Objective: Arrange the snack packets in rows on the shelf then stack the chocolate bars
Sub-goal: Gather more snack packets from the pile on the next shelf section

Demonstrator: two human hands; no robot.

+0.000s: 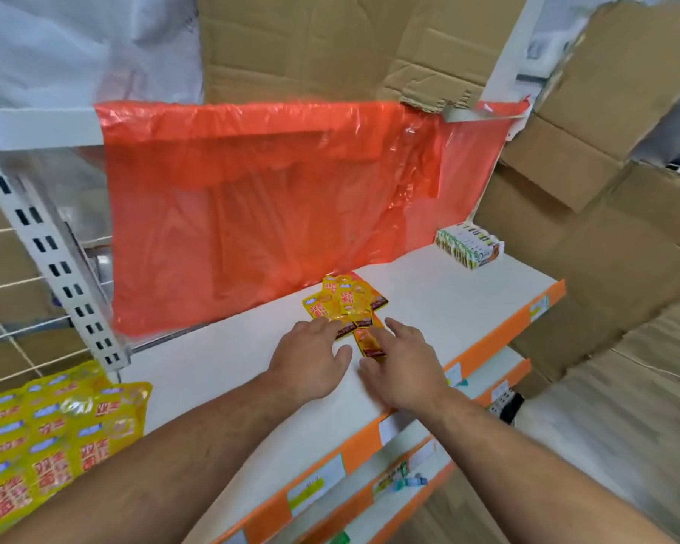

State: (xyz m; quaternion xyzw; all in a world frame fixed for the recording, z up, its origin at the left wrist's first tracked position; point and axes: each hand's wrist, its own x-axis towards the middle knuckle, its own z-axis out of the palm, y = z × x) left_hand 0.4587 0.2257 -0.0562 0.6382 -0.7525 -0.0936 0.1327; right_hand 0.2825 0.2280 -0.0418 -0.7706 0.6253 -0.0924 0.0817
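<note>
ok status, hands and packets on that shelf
Both open: left hand, right hand, both touching the snack packets. Packets in an overlapping heap, no rows yet. Nothing blocking.

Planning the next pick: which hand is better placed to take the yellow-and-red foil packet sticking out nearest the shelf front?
Right. The right hand has straight fingers lying beside that yellow-and-red foil packet, thumb near its front end. The left hand touches the small packet pile behind it instead.
</note>
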